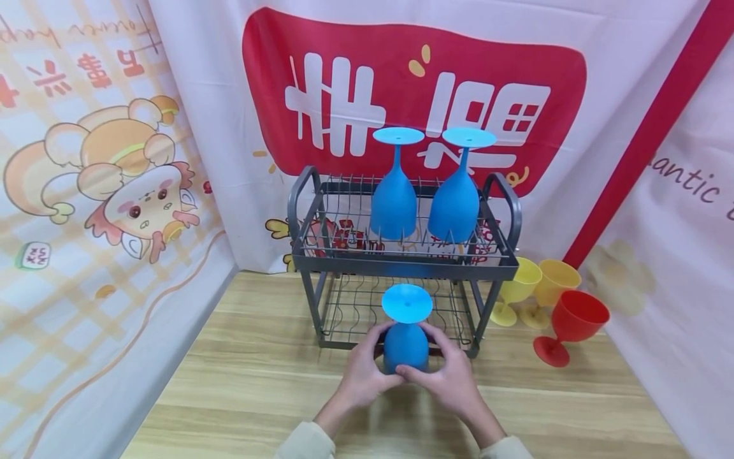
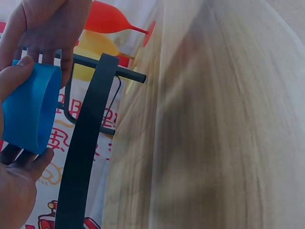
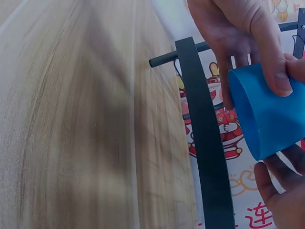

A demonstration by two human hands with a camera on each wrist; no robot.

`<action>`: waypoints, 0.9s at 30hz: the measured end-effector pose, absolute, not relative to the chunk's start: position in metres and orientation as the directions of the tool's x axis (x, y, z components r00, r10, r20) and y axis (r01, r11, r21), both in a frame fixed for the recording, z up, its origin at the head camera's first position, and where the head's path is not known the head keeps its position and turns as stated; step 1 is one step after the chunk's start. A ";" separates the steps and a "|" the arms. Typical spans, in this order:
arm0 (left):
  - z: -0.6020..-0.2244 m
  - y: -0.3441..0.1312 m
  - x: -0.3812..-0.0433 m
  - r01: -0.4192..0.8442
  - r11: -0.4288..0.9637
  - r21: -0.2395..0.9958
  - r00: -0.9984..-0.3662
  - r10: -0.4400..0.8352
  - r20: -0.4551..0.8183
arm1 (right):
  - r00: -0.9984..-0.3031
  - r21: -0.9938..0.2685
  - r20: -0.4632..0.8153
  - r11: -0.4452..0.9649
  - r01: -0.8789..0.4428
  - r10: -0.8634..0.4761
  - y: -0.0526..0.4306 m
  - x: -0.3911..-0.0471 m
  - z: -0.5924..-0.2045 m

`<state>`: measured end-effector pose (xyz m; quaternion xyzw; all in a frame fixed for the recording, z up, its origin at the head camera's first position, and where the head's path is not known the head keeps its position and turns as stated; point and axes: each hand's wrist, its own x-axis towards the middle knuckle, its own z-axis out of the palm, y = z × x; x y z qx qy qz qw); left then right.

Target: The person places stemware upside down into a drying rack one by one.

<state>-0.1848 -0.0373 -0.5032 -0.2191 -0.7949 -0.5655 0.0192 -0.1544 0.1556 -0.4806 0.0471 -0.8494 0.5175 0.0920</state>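
Note:
A blue goblet (image 1: 406, 350) is held upside down, its round foot on top, before the lower tier of a dark metal dish rack (image 1: 404, 266). My left hand (image 1: 366, 371) curls round the bowl from the left. From the other side my right hand (image 1: 450, 375) grips it, and both thumbs lie on the near face. In the left wrist view the bowl (image 2: 23, 107) shows its open rim, off the tabletop. The right wrist view also shows the bowl (image 3: 279, 112) between both hands. Two more blue goblets, one left (image 1: 394, 207) and one right (image 1: 454, 207), stand inverted on the upper tier.
Right of the rack, a red goblet (image 1: 579, 317) and two yellow goblets, one nearer the rack (image 1: 520, 280) and one beside it (image 1: 556, 280), stand upright on the wooden table (image 1: 241, 382). Printed cloth (image 1: 195, 127) hangs behind and at both sides. The rack has raised side handles (image 1: 294, 204).

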 end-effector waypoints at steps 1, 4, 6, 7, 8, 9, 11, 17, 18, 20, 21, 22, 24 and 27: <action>-0.504 -0.038 -0.185 0.373 0.258 0.891 -0.900 0.333 0.280 | -0.977 -0.870 0.213 0.458 -0.183 0.015 0.155 -0.154 -0.481; -0.504 -0.041 -0.185 0.375 0.225 0.899 -0.892 0.352 0.284 | -0.970 -0.871 0.240 0.447 -0.204 0.026 0.156 -0.154 -0.483; -0.502 -0.044 -0.186 0.372 0.187 0.909 -0.890 0.349 0.293 | -0.966 -0.871 0.257 0.442 -0.214 0.039 0.158 -0.154 -0.484; -0.501 -0.047 -0.186 0.371 0.173 0.912 -0.893 0.337 0.299 | -0.964 -0.871 0.263 0.440 -0.218 0.043 0.160 -0.153 -0.484; -0.499 -0.050 -0.187 0.363 0.165 0.917 -0.900 0.316 0.299 | -0.964 -0.872 0.261 0.440 -0.212 0.053 0.162 -0.153 -0.484; -0.496 -0.054 -0.187 0.362 0.150 0.920 -0.906 0.289 0.310 | -0.964 -0.874 0.258 0.440 -0.206 0.061 0.164 -0.152 -0.484; -0.492 -0.063 -0.190 0.370 0.140 0.919 -0.917 0.214 0.336 | -0.968 -0.880 0.241 0.437 -0.186 0.073 0.169 -0.150 -0.482; -0.469 -0.093 -0.203 0.433 0.072 0.898 -0.893 -0.102 0.439 | -0.982 -0.878 0.140 0.473 -0.066 0.123 0.197 -0.141 -0.480; -0.464 -0.098 -0.205 0.448 0.062 0.892 -0.877 -0.160 0.452 | -0.983 -0.872 0.123 0.487 -0.043 0.133 0.203 -0.140 -0.480; -0.452 -0.107 -0.209 0.475 0.039 0.879 -0.843 -0.267 0.468 | -0.984 -0.862 0.100 0.506 -0.011 0.147 0.214 -0.137 -0.478; -0.445 -0.111 -0.211 0.483 0.036 0.875 -0.825 -0.315 0.469 | -0.984 -0.858 0.087 0.513 0.005 0.154 0.220 -0.135 -0.478; -0.438 -0.115 -0.213 0.491 0.038 0.870 -0.806 -0.358 0.471 | -0.984 -0.856 0.077 0.517 0.018 0.162 0.226 -0.134 -0.477; -0.422 -0.121 -0.216 0.507 0.029 0.861 -0.773 -0.426 0.470 | -0.982 -0.849 0.067 0.526 0.037 0.179 0.239 -0.132 -0.476; -0.396 -0.127 -0.221 0.541 0.033 0.840 -0.733 -0.471 0.490 | -0.974 -0.844 0.081 0.534 0.045 0.210 0.257 -0.129 -0.473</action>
